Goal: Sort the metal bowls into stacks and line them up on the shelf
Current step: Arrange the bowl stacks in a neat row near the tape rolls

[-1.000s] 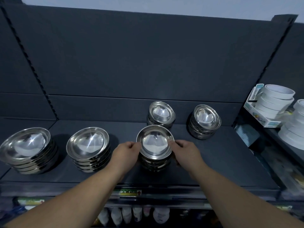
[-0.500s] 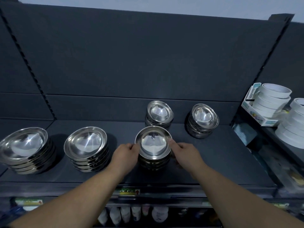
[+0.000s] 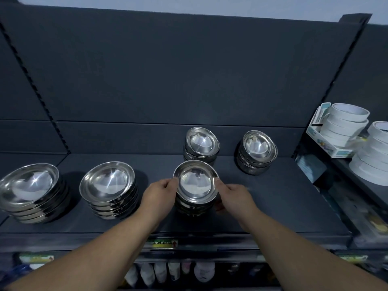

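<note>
My left hand and right hand clamp the front stack (fingers pressed on opposite rims), steadying it before the back stack.

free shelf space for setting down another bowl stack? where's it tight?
Bare shelf lies right of the right hand, in front of the back-right stack. More lies behind the two large stacks, along the back panel. Tight: the held stack nearly meets the back-middle stack, left hand beside.
</note>
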